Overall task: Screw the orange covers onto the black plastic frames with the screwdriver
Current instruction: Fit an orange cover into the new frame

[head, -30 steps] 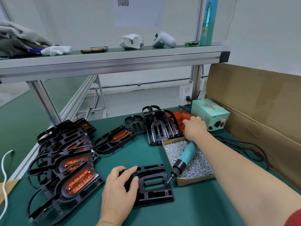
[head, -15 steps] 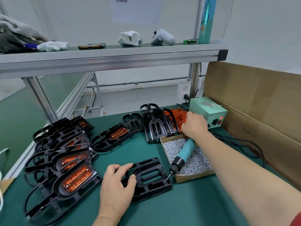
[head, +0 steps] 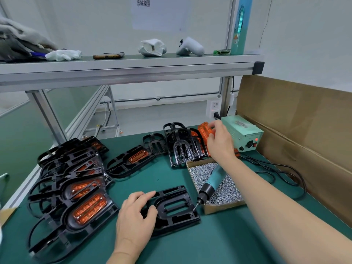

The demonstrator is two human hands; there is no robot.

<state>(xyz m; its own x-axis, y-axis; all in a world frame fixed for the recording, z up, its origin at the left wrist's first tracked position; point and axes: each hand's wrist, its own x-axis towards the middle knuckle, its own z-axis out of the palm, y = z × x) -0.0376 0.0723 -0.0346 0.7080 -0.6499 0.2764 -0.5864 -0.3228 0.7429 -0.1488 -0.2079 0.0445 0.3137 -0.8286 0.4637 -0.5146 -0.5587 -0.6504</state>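
Screw box (head: 219, 209) taken as landmark, on the green surface (head: 190, 246).

- Just left of the box: 1 black frame (head: 177, 206) lay flat, its oval opening empty, no cover on it yet. Left hand (head: 136, 213) gripped the frame's near-left edge, fingers curled over the rim and thumb against it. Judged as bracing, so the frame would not slide when a cover is pressed in.
- Behind the box: right hand (head: 219, 144) reached to the heap of orange parts, fingers closed around 1 orange cover (head: 203, 130), which looked lifted clear of the heap. Likely the piece meant for the braced frame.
- Across the box: screwdriver (head: 214, 178) lay slanted over the screws, bit pointing at the frame's right corner. Its upper end was hidden behind the right forearm, so whether it rested free could not be told. Handy spot either way, beside both screws and work.
- Behind the box, left of the heap: bare frames (head: 181, 149) stood on edge, waiting.
- Far left of the box: finished pieces (head: 89, 206) stacked overlapping, covers fitted.
- Behind the box, right: green power unit (head: 242, 134), red lamp lit.

Step judged: fetching a cover; seating and screwing not yet done.
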